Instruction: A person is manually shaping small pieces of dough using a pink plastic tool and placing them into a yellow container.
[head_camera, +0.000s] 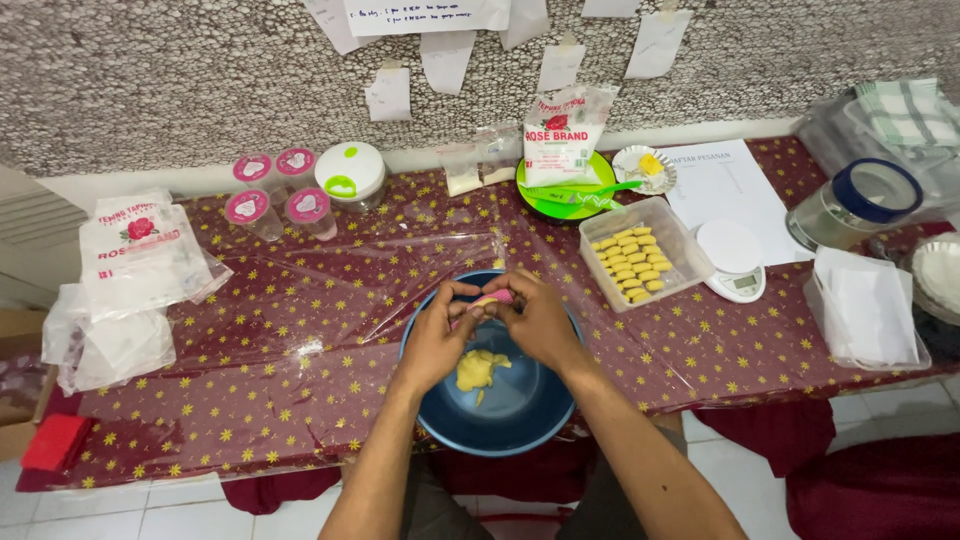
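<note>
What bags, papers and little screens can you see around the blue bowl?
Flour bag: stands at the back by the wall, white with a red flower.
Flat bag: lies at the left, white and clear, red flower.
Paper notes: taped on the wall, white slips.
Printed sheet: lies at the right, white.
Kitchen scale: on that sheet, white, small grey screen.
Lidded cups: back left, pink round labels.

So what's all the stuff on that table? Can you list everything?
bowl: 1, blue, front middle
dough lump: 1, yellow, inside bowl
clear box: 1, holds yellow pieces, right of bowl
scale: 1, white, beside box
small cups: 4, pink lids, back left
round tub: 1, white and green lid, by cups
flour bags: white, left edge
green plate: 1, back middle
jar: 1, blue rim, right
left hand, right hand: pinching a pink thing over bowl
</note>
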